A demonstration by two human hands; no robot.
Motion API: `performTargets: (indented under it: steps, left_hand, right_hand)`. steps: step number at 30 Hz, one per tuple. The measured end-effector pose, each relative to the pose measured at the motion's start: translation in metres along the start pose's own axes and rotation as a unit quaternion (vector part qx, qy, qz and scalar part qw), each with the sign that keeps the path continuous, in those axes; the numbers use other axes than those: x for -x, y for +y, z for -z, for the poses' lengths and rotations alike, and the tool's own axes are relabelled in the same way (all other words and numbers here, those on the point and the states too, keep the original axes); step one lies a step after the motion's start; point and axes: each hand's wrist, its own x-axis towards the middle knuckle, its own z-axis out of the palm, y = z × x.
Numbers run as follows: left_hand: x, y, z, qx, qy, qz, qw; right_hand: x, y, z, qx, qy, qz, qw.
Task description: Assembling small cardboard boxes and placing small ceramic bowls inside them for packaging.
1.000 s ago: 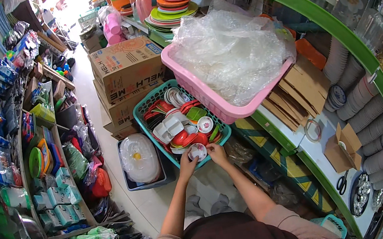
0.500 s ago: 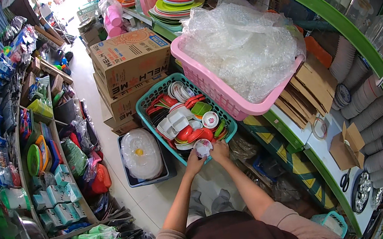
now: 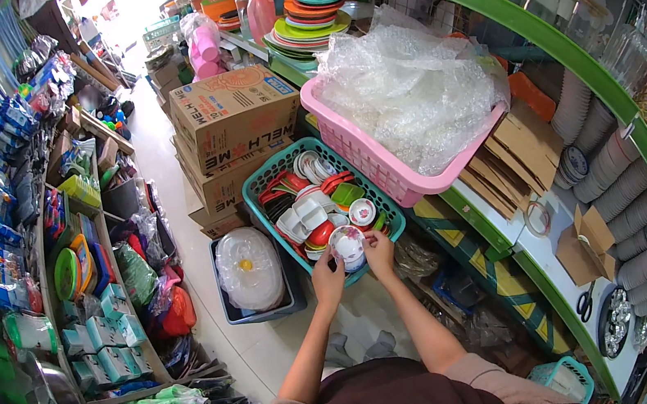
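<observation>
A teal basket (image 3: 259,184) of small bowls (image 3: 362,211) rests on cardboard boxes (image 3: 233,119).

Crowded shop aisle, pale tiled floor (image 3: 219,341), green-edged shelf (image 3: 567,52), daylight beyond

Bowl (image 3: 346,243) in basket (image 3: 266,178), boxes (image 3: 233,119) behind (crate (image 3: 405,166) right)
</observation>
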Motion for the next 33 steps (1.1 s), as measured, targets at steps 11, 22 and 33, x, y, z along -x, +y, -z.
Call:
performTargets:
  steps: [11, 22, 33]
  left_hand:
    - [0.001, 0.143, 0.079, 0.126, 0.127, -0.128, 0.976]
    - [0.014, 0.224, 0.051, 0.190, 0.109, -0.285, 0.933]
    - [0.057, 0.283, -0.063, 0.263, -0.079, -0.332, 0.903]
  right_hand:
    - [0.019, -0.157, 0.064, -0.237, 0.017, 0.102, 0.966]
    - [0.027, -0.201, 0.156, -0.275, 0.107, 0.175, 0.939]
    - [0.040, -0.152, 0.289, -0.194, 0.311, 0.169, 0.915]
